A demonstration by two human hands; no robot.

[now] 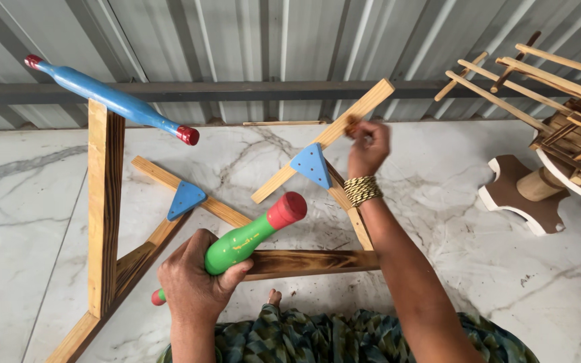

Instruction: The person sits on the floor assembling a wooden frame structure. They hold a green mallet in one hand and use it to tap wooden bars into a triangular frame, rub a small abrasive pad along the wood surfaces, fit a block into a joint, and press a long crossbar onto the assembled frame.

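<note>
My left hand (193, 279) grips a green wooden pin with red ends (250, 236), its thick red end pointing up and right. My right hand (368, 146) pinches a small brown piece against a slanted light wooden slat (334, 132) of a wooden frame. That slat carries a blue triangular bracket (311, 165). A second blue triangular bracket (184, 198) joins another slat on the left. A dark burnt-looking bar (317, 261) runs across the frame's bottom. A blue pin with red ends (112, 99) rests on top of the upright post (104, 208).
The frame stands on a white marble floor (452, 222) before a corrugated metal wall (270, 40). At the right is a wooden toy structure of thin sticks (559, 101) on a round stand (522, 195). My patterned green garment (344, 336) fills the bottom edge.
</note>
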